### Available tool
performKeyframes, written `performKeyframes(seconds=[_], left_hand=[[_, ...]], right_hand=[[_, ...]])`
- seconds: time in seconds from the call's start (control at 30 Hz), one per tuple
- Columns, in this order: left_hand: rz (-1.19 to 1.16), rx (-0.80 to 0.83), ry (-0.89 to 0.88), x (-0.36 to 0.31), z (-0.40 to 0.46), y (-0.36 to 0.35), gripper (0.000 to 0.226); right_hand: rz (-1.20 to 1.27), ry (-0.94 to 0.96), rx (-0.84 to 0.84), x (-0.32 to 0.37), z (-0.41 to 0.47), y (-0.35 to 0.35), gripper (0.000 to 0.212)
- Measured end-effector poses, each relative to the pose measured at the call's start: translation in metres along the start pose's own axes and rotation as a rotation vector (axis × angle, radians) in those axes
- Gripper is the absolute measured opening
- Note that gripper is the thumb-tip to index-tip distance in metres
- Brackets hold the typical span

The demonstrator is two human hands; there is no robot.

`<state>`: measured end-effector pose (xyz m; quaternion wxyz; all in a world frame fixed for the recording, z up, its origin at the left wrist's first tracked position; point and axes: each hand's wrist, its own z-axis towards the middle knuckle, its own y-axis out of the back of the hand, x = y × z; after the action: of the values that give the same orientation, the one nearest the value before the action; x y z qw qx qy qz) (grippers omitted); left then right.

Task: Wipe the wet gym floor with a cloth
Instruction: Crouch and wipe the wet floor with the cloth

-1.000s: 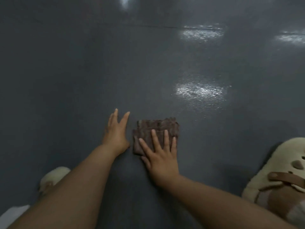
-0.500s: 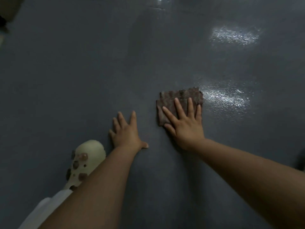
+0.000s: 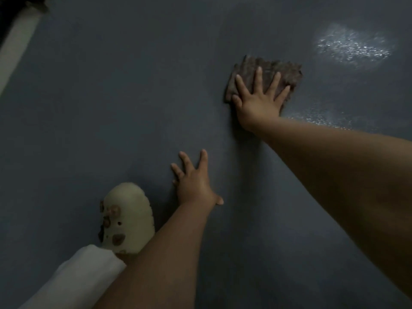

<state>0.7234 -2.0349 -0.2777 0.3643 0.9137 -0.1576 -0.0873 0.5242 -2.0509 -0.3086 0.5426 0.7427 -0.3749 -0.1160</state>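
Now that the right hand, fingers spread flat on the cloth, has pushed it out toward two o'clock beside the glistening wet patch, that patch seems next, while the left hand stays splayed on the floor.

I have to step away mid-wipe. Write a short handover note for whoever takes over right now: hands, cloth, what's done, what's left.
Right hand: flat, fingers spread, pressing the folded brown cloth onto the grey floor.
Left hand: open, palm flat on the floor, bracing; nearer the body than the cloth.
Done: cannot tell; the floor near the left hand shows no shine.
Left: glistening patch ahead and to the right of the cloth, and a shiny streak beside the right wrist.
Note: cream clog sits just left of the left forearm.
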Motion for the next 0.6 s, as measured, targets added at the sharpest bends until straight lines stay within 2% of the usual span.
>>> performKeyframes(seconds=[0.2,0.3,0.43,0.6], left_hand=[[0.013,0.0,0.012,-0.001,0.001,-0.001,0.127],[0.0,0.006,0.014,-0.001,0.002,0.0,0.122],[0.003,0.008,-0.004,0.0,0.0,0.003,0.13],[-0.013,0.028,-0.004,-0.001,-0.002,0.005,0.129]], right_hand=[[-0.194,0.502,0.085,0.055,-0.037,-0.029,0.051],[-0.245,0.632,0.08,0.052,-0.052,-0.036,0.049],[-0.234,0.614,0.022,0.027,-0.035,-0.028,0.049],[-0.147,0.33,-0.088,-0.027,-0.004,-0.005,0.05]])
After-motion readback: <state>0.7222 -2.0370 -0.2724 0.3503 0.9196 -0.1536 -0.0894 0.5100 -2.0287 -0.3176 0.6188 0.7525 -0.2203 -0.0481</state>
